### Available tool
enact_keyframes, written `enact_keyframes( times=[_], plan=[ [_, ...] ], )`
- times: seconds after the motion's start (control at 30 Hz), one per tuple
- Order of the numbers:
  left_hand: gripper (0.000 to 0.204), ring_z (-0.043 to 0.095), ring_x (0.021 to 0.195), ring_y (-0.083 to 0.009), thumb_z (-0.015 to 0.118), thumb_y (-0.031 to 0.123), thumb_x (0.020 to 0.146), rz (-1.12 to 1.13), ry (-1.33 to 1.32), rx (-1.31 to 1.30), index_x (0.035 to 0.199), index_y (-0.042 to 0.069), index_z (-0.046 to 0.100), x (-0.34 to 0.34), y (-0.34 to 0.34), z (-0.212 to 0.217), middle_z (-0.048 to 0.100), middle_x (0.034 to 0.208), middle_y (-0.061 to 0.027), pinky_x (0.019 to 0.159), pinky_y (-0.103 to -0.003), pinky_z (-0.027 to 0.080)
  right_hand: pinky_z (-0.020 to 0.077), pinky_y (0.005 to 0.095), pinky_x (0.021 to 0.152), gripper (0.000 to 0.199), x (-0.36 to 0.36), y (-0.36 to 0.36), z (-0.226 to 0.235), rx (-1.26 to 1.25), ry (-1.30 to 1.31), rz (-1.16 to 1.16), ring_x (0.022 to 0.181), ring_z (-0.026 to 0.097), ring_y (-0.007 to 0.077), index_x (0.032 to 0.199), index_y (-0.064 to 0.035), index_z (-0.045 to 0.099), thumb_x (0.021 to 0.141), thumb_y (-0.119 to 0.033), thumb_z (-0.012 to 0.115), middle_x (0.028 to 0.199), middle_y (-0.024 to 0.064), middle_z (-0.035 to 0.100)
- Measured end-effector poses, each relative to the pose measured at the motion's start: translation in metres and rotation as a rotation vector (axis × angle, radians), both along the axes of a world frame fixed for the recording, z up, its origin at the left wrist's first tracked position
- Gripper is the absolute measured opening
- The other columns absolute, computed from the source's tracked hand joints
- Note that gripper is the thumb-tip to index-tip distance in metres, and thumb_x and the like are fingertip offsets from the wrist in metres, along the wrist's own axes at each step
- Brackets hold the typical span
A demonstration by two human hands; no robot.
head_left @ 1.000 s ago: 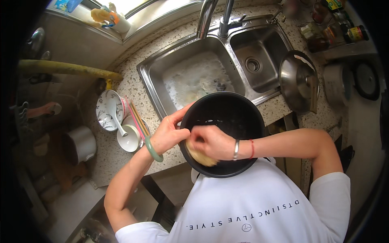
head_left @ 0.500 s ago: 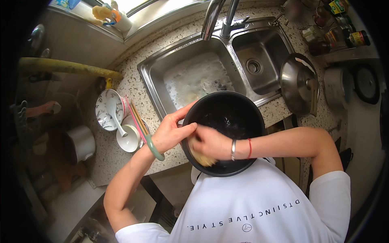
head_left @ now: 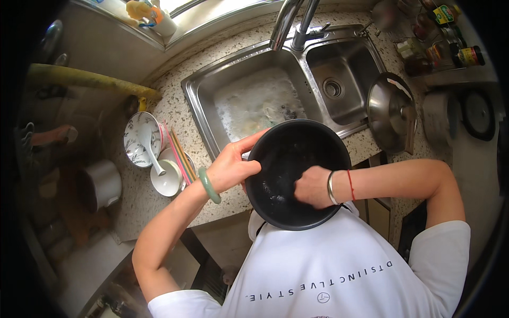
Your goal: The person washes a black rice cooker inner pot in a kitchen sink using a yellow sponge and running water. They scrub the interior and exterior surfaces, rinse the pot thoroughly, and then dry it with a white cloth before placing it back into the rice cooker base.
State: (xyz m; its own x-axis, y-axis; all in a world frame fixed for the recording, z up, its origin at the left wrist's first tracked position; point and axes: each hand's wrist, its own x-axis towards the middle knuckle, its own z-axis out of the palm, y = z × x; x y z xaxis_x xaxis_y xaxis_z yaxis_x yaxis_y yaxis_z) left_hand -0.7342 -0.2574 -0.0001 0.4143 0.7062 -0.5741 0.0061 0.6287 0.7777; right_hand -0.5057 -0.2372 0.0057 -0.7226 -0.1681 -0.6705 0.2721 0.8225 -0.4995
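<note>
Speckled, stone-like countertop (head_left: 222,206) borders the work which I watch from far away. Between it and the white cloth shirt (head_left: 323,259) is the round, deep black pot (head_left: 281,159), smooth, with some wet shine inside. I see the left hand (head_left: 236,165) gripping its rim, thumb over the edge. The right hand (head_left: 315,188) is inside, fingers curled; I cannot tell if it holds something. Beyond is the shiny steel double sink (head_left: 313,71), with cloudy, foamy water (head_left: 249,100). Leftward, one patterned round bowl (head_left: 131,143) carries a smooth white spoon (head_left: 145,139); rightward, I notice a domed metal lid (head_left: 380,114).
</note>
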Motion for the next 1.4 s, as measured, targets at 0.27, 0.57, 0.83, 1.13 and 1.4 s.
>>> enact_keyframes(
  times=[0.27,0.57,0.83,1.13,1.4],
  plan=[
    [0.077,0.063,0.067,-0.0102,0.048,-0.006,0.074,0.033,0.012,0.045,0.148,0.015,0.038,0.0,-0.004,-0.016,0.061,0.119,-0.0068,0.049,-0.026,0.052,0.0546,0.0386,0.069,0.016,-0.038,-0.021,-0.048,0.046,0.749,-0.336,0.085,0.062,0.0288,0.084,0.0,0.065,0.073,-0.011,0.063,0.088,0.013,0.061],
    [0.078,0.06,0.083,-0.0085,0.049,-0.007,0.072,0.094,0.057,-0.058,0.147,0.01,0.039,-0.008,-0.016,0.0,0.06,0.119,-0.0045,0.063,-0.022,0.051,0.0536,0.0336,0.06,0.016,-0.004,0.013,-0.052,0.403,0.323,-0.185,0.079,0.062,0.0251,0.081,-0.003,0.068,0.073,-0.016,0.062,0.084,0.0109,0.062],
    [0.079,0.065,0.062,-0.014,0.048,-0.007,0.073,0.066,0.046,-0.054,0.148,0.015,0.038,-0.002,-0.009,0.01,0.057,0.126,-0.0113,0.045,-0.027,0.053,0.0546,0.0377,0.074,0.017,0.007,-0.027,-0.044,0.021,0.394,-0.289,0.091,0.063,0.0281,0.089,-0.0044,0.066,0.074,-0.011,0.063,0.092,0.0121,0.06],
    [0.079,0.066,0.063,-0.0143,0.048,-0.007,0.073,0.105,0.064,-0.076,0.148,0.015,0.038,-0.013,-0.019,0.011,0.057,0.127,-0.0098,0.045,-0.027,0.054,0.055,0.0376,0.068,0.016,-0.015,0.011,-0.042,0.296,0.395,-0.267,0.082,0.066,0.0292,0.091,-0.0008,0.065,0.081,-0.011,0.059,0.089,0.0155,0.064],
    [0.079,0.064,0.061,-0.0118,0.049,-0.007,0.072,0.096,0.06,-0.059,0.148,0.011,0.037,-0.008,-0.011,0.018,0.063,0.108,-0.0083,0.045,-0.026,0.052,0.048,0.0328,0.086,0.027,-0.012,0.003,-0.026,0.37,0.638,-0.268,0.104,0.05,0.0247,0.102,-0.0014,0.065,0.079,-0.015,0.059,0.113,0.0112,0.054]
  ],
)
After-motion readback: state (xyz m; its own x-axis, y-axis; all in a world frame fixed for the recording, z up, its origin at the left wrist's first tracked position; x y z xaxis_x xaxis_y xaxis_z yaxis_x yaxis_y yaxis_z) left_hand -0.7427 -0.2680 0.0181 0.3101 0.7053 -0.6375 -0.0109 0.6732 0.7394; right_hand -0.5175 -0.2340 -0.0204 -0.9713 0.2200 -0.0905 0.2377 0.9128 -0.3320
